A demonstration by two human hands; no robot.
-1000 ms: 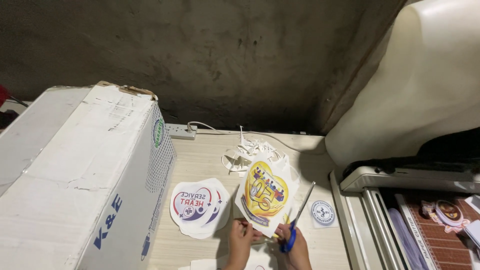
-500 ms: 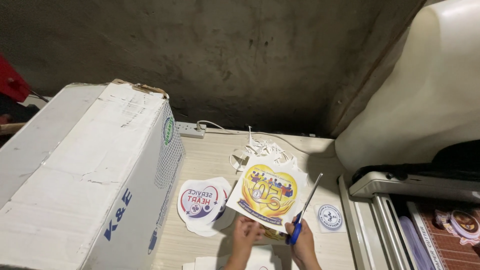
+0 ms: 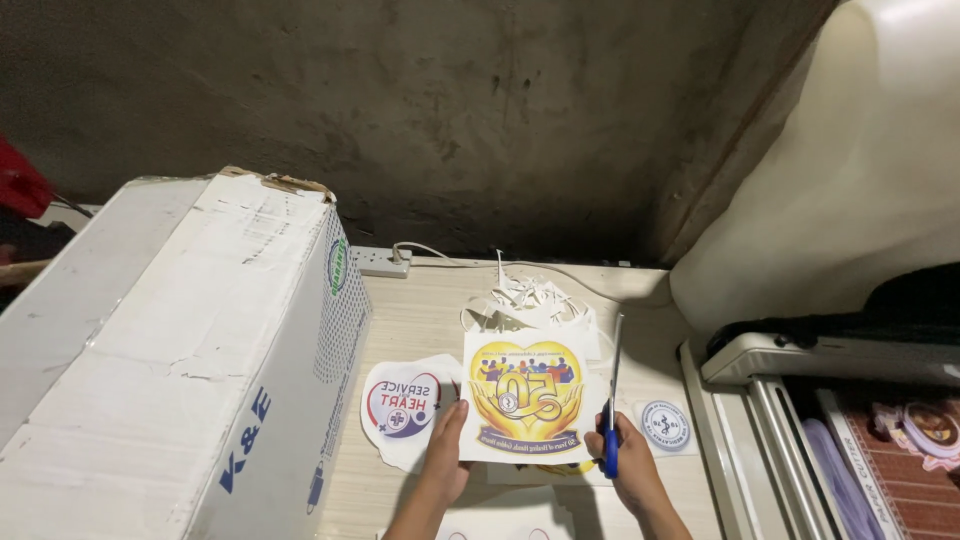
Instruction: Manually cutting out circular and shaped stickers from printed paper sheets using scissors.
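Note:
My left hand (image 3: 443,455) grips the lower left edge of a white printed sheet (image 3: 528,395) with a yellow heart design, held flat above the wooden table (image 3: 420,315). Blue-handled scissors (image 3: 612,400) are in my right hand (image 3: 628,470), blades pointing away along the sheet's right edge. A cut-out heart sticker in red and blue (image 3: 402,408) lies on the table left of the sheet. On the right lies a small round sticker (image 3: 665,425). Paper offcuts (image 3: 530,300) are piled behind the sheet.
A big white cardboard box (image 3: 170,360) fills the left side. A power strip (image 3: 380,262) sits against the dark wall. A grey machine with a tray (image 3: 800,400) and a cream cover (image 3: 850,190) stand on the right. More printed sheets (image 3: 500,522) lie at the near edge.
The yellow heart sheet has been turned from tilted to nearly square and flat. The scissors now stand almost straight along its right edge. The view has shifted slightly.

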